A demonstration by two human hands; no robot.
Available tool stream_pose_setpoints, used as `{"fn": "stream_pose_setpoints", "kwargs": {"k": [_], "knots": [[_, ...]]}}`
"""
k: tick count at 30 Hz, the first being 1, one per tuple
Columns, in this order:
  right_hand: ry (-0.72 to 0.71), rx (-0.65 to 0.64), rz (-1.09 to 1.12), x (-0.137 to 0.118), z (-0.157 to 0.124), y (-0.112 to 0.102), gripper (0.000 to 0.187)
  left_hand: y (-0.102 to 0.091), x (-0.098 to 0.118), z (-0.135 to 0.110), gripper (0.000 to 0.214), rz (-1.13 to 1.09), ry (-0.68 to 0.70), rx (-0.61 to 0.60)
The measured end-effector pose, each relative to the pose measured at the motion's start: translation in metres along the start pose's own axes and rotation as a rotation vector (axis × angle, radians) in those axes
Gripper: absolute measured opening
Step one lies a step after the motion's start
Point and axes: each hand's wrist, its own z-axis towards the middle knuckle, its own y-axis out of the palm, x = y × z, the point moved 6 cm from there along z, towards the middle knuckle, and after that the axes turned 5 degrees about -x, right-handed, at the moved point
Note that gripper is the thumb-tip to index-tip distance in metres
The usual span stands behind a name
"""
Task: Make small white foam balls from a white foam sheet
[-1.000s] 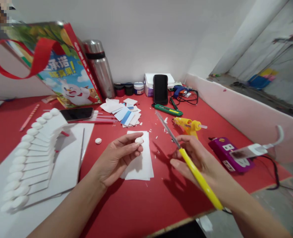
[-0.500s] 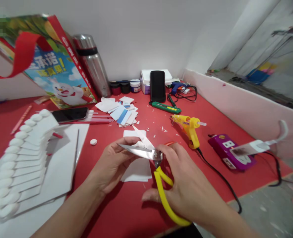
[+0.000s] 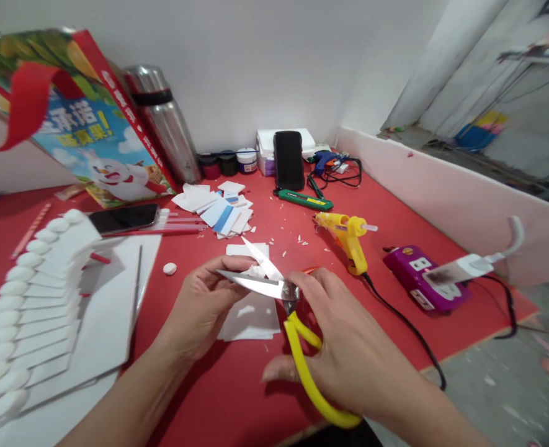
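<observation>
My right hand (image 3: 348, 338) grips scissors (image 3: 309, 379) with yellow handles, their blades spread and pointing left. My left hand (image 3: 202, 304) pinches a small white piece (image 3: 256, 270) with an uneven edge, which lies between the blades; the fingers partly hide it. Beneath both hands is a stack of white paper or card pieces (image 3: 250, 320) on the red tabletop (image 3: 200, 391). A small white disc (image 3: 169, 269) rests left of my left hand. Farther left, a curved stair-like model (image 3: 46, 298) of white slabs, edged with white discs, stands on a white board (image 3: 107, 323).
Behind the hands lie card scraps (image 3: 225, 214) and a green cutter (image 3: 304, 200). A yellow glue gun (image 3: 346, 239) and a purple power strip (image 3: 423, 279) are at right, with cords trailing. A phone (image 3: 125, 218), steel flask (image 3: 162, 124) and printed bag (image 3: 92, 136) stand or lie at back left.
The whole view has shifted slightly, so things appear a little farther left. Both hands keep their holds, and the scissors stay spread around the white piece.
</observation>
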Motion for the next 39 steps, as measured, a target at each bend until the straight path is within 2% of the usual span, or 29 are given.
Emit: {"fn": "stream_pose_setpoints", "kwargs": {"k": [4, 15, 24, 35, 39], "knots": [[-0.005, -0.015, 0.025, -0.0009, -0.0012, -0.0005, 0.093, 0.0001, 0.0015, -0.0009, 0.023, 0.019, 0.032, 0.009], [0.022, -0.050, -0.004, -0.0009, 0.0022, 0.0018, 0.092, -0.0031, 0.0039, -0.0017, 0.025, 0.063, 0.062, 0.037], [-0.003, 0.023, -0.052, -0.0010, 0.0001, 0.0055, 0.086, -0.0021, 0.0023, -0.0026, 0.025, 0.084, 0.087, 0.073], [-0.111, 0.148, -0.095, -0.0063, -0.0010, 0.0031, 0.061, -0.0019, 0.0057, -0.0040, 0.021, 0.042, 0.130, 0.103], [-0.117, 0.133, -0.117, -0.0026, -0.0013, 0.0066, 0.053, -0.0020, 0.0034, -0.0030, 0.020, 0.024, 0.119, 0.084]]}}
